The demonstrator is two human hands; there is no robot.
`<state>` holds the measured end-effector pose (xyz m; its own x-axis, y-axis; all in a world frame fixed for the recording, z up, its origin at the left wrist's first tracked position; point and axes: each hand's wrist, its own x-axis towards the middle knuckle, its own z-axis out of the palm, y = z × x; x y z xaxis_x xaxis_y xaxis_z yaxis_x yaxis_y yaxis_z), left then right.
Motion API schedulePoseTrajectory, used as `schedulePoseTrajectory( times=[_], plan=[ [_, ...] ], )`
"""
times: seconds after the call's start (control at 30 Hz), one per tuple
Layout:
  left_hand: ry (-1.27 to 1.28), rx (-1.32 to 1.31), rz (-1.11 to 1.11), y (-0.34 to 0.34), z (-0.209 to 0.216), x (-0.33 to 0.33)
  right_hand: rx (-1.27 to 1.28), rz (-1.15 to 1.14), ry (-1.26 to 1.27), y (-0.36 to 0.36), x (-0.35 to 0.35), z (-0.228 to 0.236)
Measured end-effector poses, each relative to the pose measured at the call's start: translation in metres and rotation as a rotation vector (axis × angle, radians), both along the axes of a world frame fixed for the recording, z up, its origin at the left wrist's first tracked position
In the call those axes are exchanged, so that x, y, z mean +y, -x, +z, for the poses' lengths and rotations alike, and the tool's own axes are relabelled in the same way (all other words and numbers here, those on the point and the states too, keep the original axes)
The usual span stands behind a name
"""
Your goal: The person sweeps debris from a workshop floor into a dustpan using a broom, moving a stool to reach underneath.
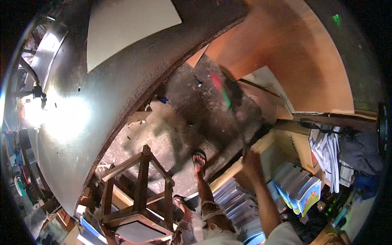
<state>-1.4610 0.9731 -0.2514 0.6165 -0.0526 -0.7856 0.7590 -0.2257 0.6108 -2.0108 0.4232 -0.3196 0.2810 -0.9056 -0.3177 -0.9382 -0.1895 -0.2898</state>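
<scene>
My right hand (252, 160) is stretched forward over the edge of a cardboard box (267, 143), its fingers curled closed. A thin dark streak runs from the fingers toward a blurred red and green thing (221, 90) above the floor. Whether the two are joined, and what they are, I cannot make out. Under my right arm stand tight rows of books or booklets (234, 206) and a colourful-covered stack (298, 190). My left hand does not show. A wooden stool (141, 212) with a pale panel on it is at the lower left.
A large grey metal table (118, 90) curves along the left, bearing a pale sheet (128, 30) and a bright glare. Orange-brown boards (286, 53) lean at the upper right. Small scraps lie on the concrete floor (175, 122). Stacked papers (326, 153) stand at the right.
</scene>
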Motion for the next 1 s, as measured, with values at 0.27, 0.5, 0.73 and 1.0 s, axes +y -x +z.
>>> schedulePoseTrajectory(
  times=[0.27,0.5,0.73,1.0],
  plan=[
    [-0.053,-0.096,-0.07,-0.014,0.019,0.021,-0.223,0.099,-0.057,-0.195,-0.077,-0.187],
    [-0.121,-0.274,-0.068,0.013,0.011,-0.014,-0.188,-0.039,-0.408,-0.166,-0.063,0.041],
    [-0.07,-0.304,-0.018,0.009,0.0,0.012,-0.143,0.134,0.062,-0.236,-0.147,0.049],
    [-0.153,-0.333,-0.06,0.026,0.006,0.009,-0.112,0.247,0.091,-0.286,-0.15,-0.12]
  ],
)
